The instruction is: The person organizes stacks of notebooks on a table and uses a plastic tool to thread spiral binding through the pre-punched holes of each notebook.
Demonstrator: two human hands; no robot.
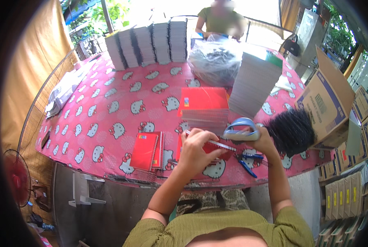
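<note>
My left hand (pixel 197 150) grips a red-covered notebook (pixel 221 155) by its edge, thumb and fingers closed over it. A pale edge of the notebook points toward my right hand (pixel 263 142), which is wrapped round a blue-and-grey rounded hand tool (pixel 241 129); its exact kind is unclear. Beneath the hands lies a pair of blue-handled pliers (pixel 247 165). Just beyond them is a stack of red-covered notebooks (pixel 204 103). To the left, a few red spiral notebooks (pixel 147 151) lie overlapping near the table's front edge. A heap of black spiral coils (pixel 291 131) sits beside my right hand.
Tall stacks of bound paper (pixel 151 44) stand at the back, beside a filled clear plastic bag (pixel 215 59) and a leaning paper stack (pixel 256 80). An open cardboard box (pixel 326 103) borders the right side. Another person (pixel 221 20) is across the pink-covered table (pixel 105 119).
</note>
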